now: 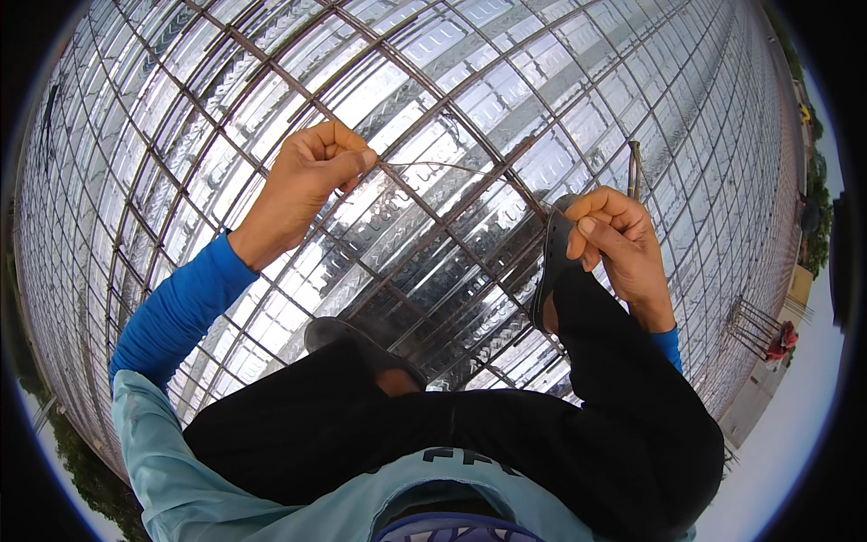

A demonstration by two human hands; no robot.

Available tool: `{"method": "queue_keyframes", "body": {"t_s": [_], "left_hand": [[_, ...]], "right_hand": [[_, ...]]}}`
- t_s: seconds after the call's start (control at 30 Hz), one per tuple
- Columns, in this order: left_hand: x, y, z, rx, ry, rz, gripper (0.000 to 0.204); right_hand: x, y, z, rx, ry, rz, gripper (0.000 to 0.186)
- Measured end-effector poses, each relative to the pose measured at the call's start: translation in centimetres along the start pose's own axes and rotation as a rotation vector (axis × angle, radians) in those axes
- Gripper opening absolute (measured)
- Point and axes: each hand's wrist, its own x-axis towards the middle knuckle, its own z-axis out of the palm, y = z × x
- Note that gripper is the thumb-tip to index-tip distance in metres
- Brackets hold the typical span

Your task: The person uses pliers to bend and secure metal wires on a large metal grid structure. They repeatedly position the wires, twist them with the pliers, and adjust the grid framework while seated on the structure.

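Decking (492,95) of shiny ribbed metal spreads out under the open sky, overlaid by a grid of brown steel bars (441,94) that cross slantwise. Trees (817,167) line the far edge at the right, where a red bundle (782,341) sits beside some protruding rods (750,321). The person squats on the grid in dark shoes (357,340) and black trousers (298,434). Between the two hands lies a thin wire (442,163), just over the bars; its long axis runs left to right, bowed slightly away from the person, and its right part dips among the bars near the right shoe. The left hand (312,181) pinches its left end between thumb and forefinger. The right hand (619,244) is curled, thumb toward the fingers; I cannot tell what it grips. A slender metal tool (635,167) points away just beyond its knuckles.
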Motion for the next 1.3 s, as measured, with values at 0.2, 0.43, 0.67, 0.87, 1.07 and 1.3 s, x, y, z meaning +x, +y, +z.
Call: {"method": "queue_keyframes", "body": {"t_s": [0.2,0.43,0.67,0.87,1.07,1.3], "left_hand": [[-0.4,0.4,2.2,0.179,0.103,0.137,0.03],[-0.2,2.5,0.8,0.65,0.141,0.327,0.025],[-0.3,3.3,1.4,0.375,-0.048,0.251,0.014],[-1.6,4.2,2.2,0.116,-0.041,0.147,0.019],[-0.9,3.7,1.5,-0.111,-0.018,0.017,0.02],[-0.7,4.3,4.4,0.236,-0.235,0.31,0.008]], "right_hand": [[0.3,-0.3,0.5,0.306,0.086,-0.111,0.017],[1.1,0.0,0.2,0.47,0.074,-0.097,0.023],[1.1,0.2,-0.7,0.759,0.027,-0.252,0.034],[1.7,1.7,-1.5,0.837,0.013,-0.36,0.033],[2.8,1.8,-1.4,0.803,0.019,-0.393,0.029],[2.4,2.0,-2.8,0.715,0.298,-0.311,0.026]]}}
